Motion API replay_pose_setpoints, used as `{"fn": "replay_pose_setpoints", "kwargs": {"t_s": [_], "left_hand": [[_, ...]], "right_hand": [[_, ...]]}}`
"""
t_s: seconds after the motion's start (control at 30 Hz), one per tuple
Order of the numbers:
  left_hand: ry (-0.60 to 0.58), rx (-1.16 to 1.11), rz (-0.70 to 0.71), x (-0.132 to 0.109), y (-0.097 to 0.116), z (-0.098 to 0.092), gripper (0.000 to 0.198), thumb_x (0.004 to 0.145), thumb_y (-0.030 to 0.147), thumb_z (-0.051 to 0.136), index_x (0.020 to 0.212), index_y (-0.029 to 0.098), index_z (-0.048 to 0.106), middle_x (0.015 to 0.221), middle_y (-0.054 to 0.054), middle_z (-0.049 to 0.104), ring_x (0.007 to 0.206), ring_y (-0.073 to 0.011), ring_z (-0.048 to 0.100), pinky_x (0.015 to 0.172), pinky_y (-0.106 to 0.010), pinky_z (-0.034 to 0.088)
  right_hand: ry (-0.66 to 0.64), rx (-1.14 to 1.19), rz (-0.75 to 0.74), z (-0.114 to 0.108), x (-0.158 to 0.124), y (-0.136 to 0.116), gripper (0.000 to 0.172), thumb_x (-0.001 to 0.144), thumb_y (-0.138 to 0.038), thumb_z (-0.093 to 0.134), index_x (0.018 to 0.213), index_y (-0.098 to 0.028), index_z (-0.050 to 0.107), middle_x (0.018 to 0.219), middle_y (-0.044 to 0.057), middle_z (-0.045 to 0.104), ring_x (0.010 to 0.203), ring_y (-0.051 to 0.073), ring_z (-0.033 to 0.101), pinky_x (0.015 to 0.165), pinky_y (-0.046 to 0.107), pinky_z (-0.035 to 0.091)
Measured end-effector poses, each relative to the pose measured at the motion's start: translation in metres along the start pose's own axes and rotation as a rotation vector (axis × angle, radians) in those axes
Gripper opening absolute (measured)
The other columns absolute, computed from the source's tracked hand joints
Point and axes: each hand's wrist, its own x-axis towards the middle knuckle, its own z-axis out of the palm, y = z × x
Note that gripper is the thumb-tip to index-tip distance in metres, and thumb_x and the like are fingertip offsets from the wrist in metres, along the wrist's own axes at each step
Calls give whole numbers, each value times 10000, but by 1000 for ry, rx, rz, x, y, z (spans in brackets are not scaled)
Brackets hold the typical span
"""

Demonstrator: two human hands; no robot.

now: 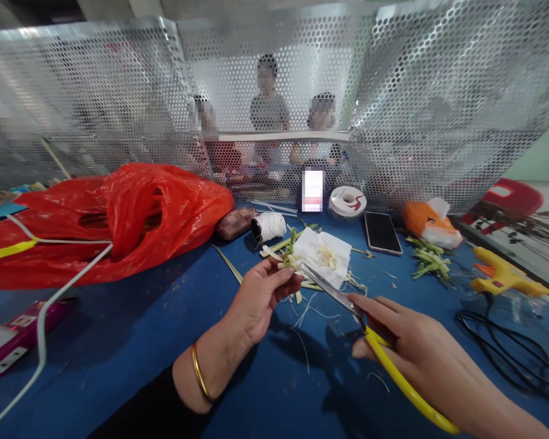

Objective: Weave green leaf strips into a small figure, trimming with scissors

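Note:
My left hand (260,299), a gold bangle on its wrist, pinches a small bundle of pale green stem pieces (289,261) above the blue table. My right hand (412,347) is closed round yellow-handled scissors (348,305), whose metal blades point up and left and reach the bundle at my left fingertips. Just behind the bundle lies a white tissue (324,253) with pale cuttings on it. Thin strips and trimmings are scattered on the table beneath both hands.
A red plastic bag (119,219) fills the left. Behind are a white thread spool (269,227), tape roll (346,202), phone (382,232), an orange fox-shaped thing (427,224), green cuttings (430,261), a yellow glue gun (503,278) with black cord. Perforated metal screens; people sit beyond them.

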Motion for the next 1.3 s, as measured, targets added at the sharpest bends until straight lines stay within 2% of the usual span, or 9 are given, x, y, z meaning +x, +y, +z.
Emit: {"fn": "replay_pose_setpoints", "kwargs": {"t_s": [0.3, 0.63, 0.8, 0.93, 1.03, 1.2, 1.3], "left_hand": [[-20, -37, -54, -2, -4, 0, 151, 702, 99, 752, 825, 108, 666, 763, -39, 686, 658, -121, 664, 673, -235, 553], [-8, -125, -111, -2, -8, 2, 73, 761, 45, 680, 800, 102, 655, 735, -47, 690, 656, -123, 669, 654, -226, 563], [-14, -137, -112, -2, -8, -1, 97, 730, 55, 712, 794, 102, 655, 743, -45, 686, 666, -127, 666, 654, -227, 565], [9, -143, -96, -2, -6, 0, 144, 685, 61, 743, 776, 114, 644, 741, -44, 691, 671, -133, 669, 663, -236, 565], [49, -141, -63, -2, -4, 0, 173, 665, 71, 747, 766, 130, 620, 718, -37, 688, 666, -137, 669, 657, -241, 557], [92, -68, 3, 0, -4, -2, 227, 611, 101, 775, 784, 141, 633, 718, -17, 676, 647, -134, 658, 635, -249, 536], [64, -1, 34, 0, -5, -2, 205, 603, 144, 794, 746, 143, 648, 697, -10, 658, 637, -130, 643, 634, -252, 526]], "right_hand": [[-3, 39, -31, 4, -1, -3, 356, 880, -421, 556, 1183, -246, 621, 970, 66, 726, 748, 207, 709, 596, 271, 561], [4, 102, -24, 9, -1, -4, 258, 861, -407, 601, 1071, -272, 667, 764, 1, 718, 590, 155, 661, 504, 208, 501], [27, 143, -27, 7, -2, -7, 230, 891, -382, 553, 1034, -258, 684, 708, 7, 716, 554, 148, 656, 486, 204, 491], [-40, 194, 23, 5, -2, -7, 214, 896, -369, 544, 1019, -250, 673, 681, -3, 709, 547, 149, 649, 517, 221, 504], [-56, 189, 60, 3, -2, -4, 283, 851, -424, 604, 1073, -256, 651, 730, -8, 714, 595, 166, 657, 538, 236, 515], [75, 44, 48, 2, -3, 4, 581, 748, -543, 676, 1243, -257, 574, 903, 32, 724, 629, 202, 672, 491, 255, 501], [112, -189, 83, 9, -3, 13, 531, 784, -530, 628, 1218, -225, 591, 856, 49, 709, 569, 208, 666, 439, 268, 453]]}}
